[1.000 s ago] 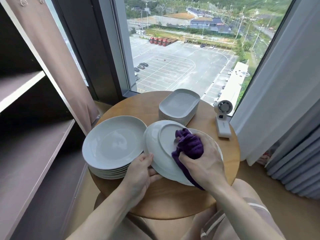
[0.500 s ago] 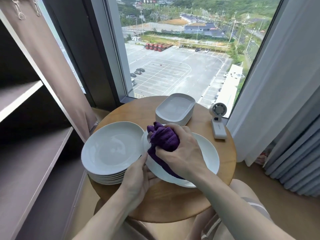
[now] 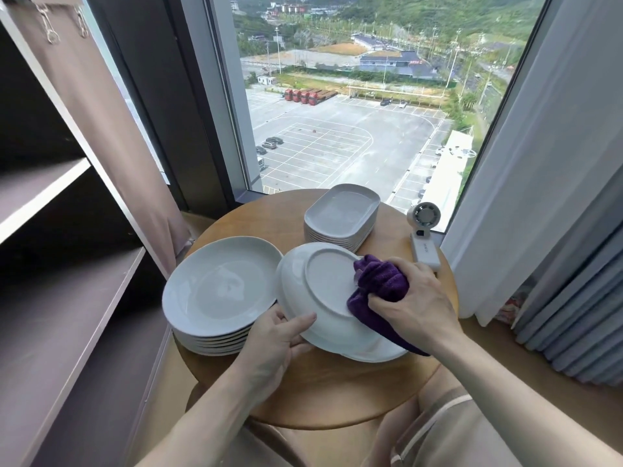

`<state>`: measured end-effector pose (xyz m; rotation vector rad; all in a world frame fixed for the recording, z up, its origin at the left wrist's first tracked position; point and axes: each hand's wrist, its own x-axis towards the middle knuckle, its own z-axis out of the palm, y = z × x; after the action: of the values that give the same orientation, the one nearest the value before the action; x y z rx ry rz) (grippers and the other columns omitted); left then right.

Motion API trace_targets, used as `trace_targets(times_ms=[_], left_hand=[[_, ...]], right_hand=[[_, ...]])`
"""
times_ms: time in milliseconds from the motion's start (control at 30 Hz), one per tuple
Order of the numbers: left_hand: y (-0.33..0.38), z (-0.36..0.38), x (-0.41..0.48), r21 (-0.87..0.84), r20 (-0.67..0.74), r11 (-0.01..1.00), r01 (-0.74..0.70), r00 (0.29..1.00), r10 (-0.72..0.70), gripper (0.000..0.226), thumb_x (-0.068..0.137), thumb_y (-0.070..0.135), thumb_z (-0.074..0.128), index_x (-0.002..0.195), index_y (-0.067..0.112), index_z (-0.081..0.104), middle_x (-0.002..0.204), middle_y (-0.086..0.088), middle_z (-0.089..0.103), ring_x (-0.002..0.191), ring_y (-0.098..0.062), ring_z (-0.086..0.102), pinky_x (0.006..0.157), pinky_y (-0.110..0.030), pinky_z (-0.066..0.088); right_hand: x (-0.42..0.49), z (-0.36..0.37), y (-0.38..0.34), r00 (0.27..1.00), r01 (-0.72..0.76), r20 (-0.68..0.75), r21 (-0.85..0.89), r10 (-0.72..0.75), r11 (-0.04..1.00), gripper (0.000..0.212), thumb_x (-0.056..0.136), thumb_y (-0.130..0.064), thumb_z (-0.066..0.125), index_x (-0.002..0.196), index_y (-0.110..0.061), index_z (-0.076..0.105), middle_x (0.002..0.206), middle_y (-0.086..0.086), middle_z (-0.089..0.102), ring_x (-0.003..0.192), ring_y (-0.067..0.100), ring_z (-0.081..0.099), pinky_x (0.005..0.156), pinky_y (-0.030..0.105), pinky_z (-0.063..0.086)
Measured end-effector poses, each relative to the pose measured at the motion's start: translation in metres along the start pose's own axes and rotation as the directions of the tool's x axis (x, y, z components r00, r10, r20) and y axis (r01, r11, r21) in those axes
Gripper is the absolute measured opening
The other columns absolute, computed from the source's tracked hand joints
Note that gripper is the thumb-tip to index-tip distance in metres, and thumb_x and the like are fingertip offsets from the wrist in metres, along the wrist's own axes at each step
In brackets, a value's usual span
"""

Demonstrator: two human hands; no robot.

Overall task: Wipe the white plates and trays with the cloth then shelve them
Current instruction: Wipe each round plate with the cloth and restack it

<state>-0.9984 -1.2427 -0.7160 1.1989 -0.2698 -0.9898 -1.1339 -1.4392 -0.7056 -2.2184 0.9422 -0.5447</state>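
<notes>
Right hand (image 3: 414, 298) was closed round a bunched purple cloth (image 3: 381, 281), pressing it onto an upturned white plate (image 3: 323, 284). The plate's underside faced up with the foot ring showing, and the cloth sat at the ring's right edge. A tail of cloth trailed over the plate's near-right rim. Left hand (image 3: 274, 338) gripped the same plate at its near-left rim, thumb lying on top, fingers curled underneath. The plate sat tilted, its near-right side low over a second white rim (image 3: 377, 356) that peeked out beneath it.

Round wooden table (image 3: 337, 396) carried everything. Stack of round plates (image 3: 219, 288) stood on its left part, face up, just beside the held plate. Stack of trays (image 3: 342, 210) — rectangular, white — stood at the far side, close behind the held plate. Small white fan (image 3: 424, 230) stood at the table's far right edge, near the right hand.

Dark shelf unit (image 3: 67, 298) stood left of the table. Window (image 3: 337, 112) beyond the table looked down on a car park — pale curtains (image 3: 539, 163) hung to the right.
</notes>
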Motion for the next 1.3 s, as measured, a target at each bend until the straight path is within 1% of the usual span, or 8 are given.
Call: trace_targets(times_ms=[167, 500, 700, 833, 1000, 1133, 1233, 1300], left_hand=[[-0.001, -0.001, 0.001, -0.004, -0.035, 1.0, 0.0, 0.999, -0.001, 0.05, 0.078, 0.014, 0.078, 0.125, 0.007, 0.062, 0.116, -0.013, 0.075, 0.107, -0.029, 0.073, 0.075, -0.031, 0.061], [-0.005, -0.001, 0.001, -0.001, -0.049, 1.0, 0.009, 0.999, -0.009, 0.044, 0.083, 0.016, 0.07, 0.124, 0.003, 0.063, 0.12, -0.017, 0.073, 0.109, -0.031, 0.072, 0.077, -0.034, 0.062], [-0.002, 0.003, -0.007, 0.018, -0.046, 0.995, -0.094, 0.994, 0.094, 0.041, 0.079, 0.012, 0.072, 0.119, 0.002, 0.067, 0.116, -0.021, 0.073, 0.104, -0.033, 0.073, 0.074, -0.034, 0.062], [0.003, 0.004, -0.018, 0.13, -0.05, 0.968, -0.213, 0.974, 0.221, 0.028, 0.076, 0.016, 0.075, 0.104, 0.014, 0.078, 0.112, -0.019, 0.075, 0.104, -0.032, 0.073, 0.08, -0.033, 0.061], [0.015, 0.01, -0.029, 0.36, 0.003, 0.847, -0.39, 0.909, 0.417, 0.029, 0.081, 0.01, 0.081, 0.109, 0.018, 0.075, 0.109, -0.01, 0.077, 0.106, -0.027, 0.073, 0.084, -0.025, 0.057], [0.023, 0.02, -0.038, 0.523, 0.063, 0.719, -0.457, 0.863, 0.502, 0.028, 0.084, 0.016, 0.072, 0.109, 0.029, 0.072, 0.104, -0.004, 0.078, 0.101, -0.023, 0.073, 0.088, -0.037, 0.058], [0.026, 0.024, -0.045, 0.649, 0.048, 0.6, -0.468, 0.812, 0.582, 0.015, 0.085, 0.023, 0.072, 0.1, 0.023, 0.07, 0.086, -0.007, 0.073, 0.082, -0.028, 0.07, 0.074, -0.052, 0.055], [0.028, 0.024, -0.048, 0.704, 0.052, 0.521, -0.483, 0.766, 0.641, 0.011, 0.085, 0.026, 0.072, 0.095, 0.021, 0.068, 0.08, -0.007, 0.07, 0.076, -0.03, 0.066, 0.067, -0.05, 0.053]], right_hand=[[-0.015, -0.013, 0.024, 1.0, -0.012, 0.019, 0.12, 0.01, 0.993, 0.052, 0.054, -0.06, 0.067, 0.105, -0.065, 0.055, 0.109, -0.025, 0.055, 0.1, -0.007, 0.055, 0.079, 0.021, 0.041], [-0.016, -0.008, 0.041, 0.995, 0.001, 0.103, 0.124, -0.014, 0.992, 0.061, 0.058, -0.058, 0.071, 0.118, -0.056, 0.056, 0.111, -0.026, 0.053, 0.098, -0.01, 0.057, 0.08, 0.018, 0.044], [-0.015, -0.008, 0.042, 0.995, 0.007, 0.098, 0.108, -0.018, 0.994, 0.062, 0.06, -0.058, 0.071, 0.12, -0.055, 0.055, 0.112, -0.027, 0.051, 0.098, -0.009, 0.057, 0.079, 0.019, 0.044], [-0.015, -0.006, 0.042, 0.995, 0.006, 0.102, 0.103, -0.016, 0.995, 0.062, 0.061, -0.057, 0.073, 0.121, -0.053, 0.056, 0.113, -0.026, 0.05, 0.098, -0.004, 0.057, 0.08, 0.021, 0.044], [-0.017, -0.006, 0.043, 0.995, 0.006, 0.099, 0.08, -0.014, 0.997, 0.066, 0.059, -0.058, 0.07, 0.123, -0.052, 0.056, 0.114, -0.023, 0.05, 0.097, -0.003, 0.057, 0.078, 0.021, 0.043], [-0.016, -0.005, 0.043, 0.995, 0.009, 0.102, 0.081, -0.017, 0.997, 0.067, 0.059, -0.058, 0.071, 0.124, -0.051, 0.056, 0.113, -0.025, 0.049, 0.096, -0.005, 0.056, 0.074, 0.018, 0.042], [-0.016, -0.005, 0.044, 0.994, 0.012, 0.104, 0.072, -0.019, 0.997, 0.067, 0.062, -0.057, 0.074, 0.126, -0.05, 0.056, 0.113, -0.025, 0.049, 0.096, -0.003, 0.056, 0.073, 0.015, 0.04], [-0.015, -0.004, 0.043, 0.995, 0.008, 0.101, 0.057, -0.014, 0.998, 0.068, 0.06, -0.059, 0.072, 0.125, -0.05, 0.056, 0.112, -0.024, 0.05, 0.095, 0.002, 0.057, 0.074, 0.022, 0.041]])
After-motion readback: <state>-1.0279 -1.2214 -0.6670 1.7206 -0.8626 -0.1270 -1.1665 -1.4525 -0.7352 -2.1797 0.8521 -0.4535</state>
